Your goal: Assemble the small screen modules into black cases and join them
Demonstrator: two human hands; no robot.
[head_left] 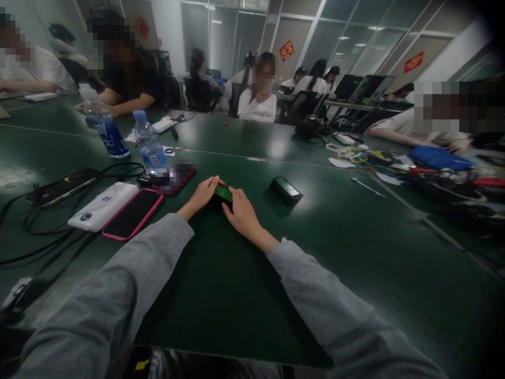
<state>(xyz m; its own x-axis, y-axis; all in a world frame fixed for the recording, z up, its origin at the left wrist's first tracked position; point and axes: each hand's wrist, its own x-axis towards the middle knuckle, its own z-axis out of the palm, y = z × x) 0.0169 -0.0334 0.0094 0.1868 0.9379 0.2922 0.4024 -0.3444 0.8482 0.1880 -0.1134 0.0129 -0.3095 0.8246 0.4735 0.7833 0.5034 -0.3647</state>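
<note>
A small black box with a green top face [223,193] rests at the middle of the table, between my two hands. My left hand [204,193] closes on its left end, with the fingers along the far side. On the right end, my right hand [243,209] is wrapped with bent fingers, the thumb on the near side. The print on the green face is too small to read. A second black box [287,190] with a shiny, partly green top lies to the right, apart from my hands.
Left of my hands lie a pink-edged phone [133,214], a white power bank [103,206], a dark phone [65,185] and cables. Two bottles [152,142] stand behind. Tangled wires and a blue tray [440,158] are at right, beside a metal wrench [367,187]. Several people sit around.
</note>
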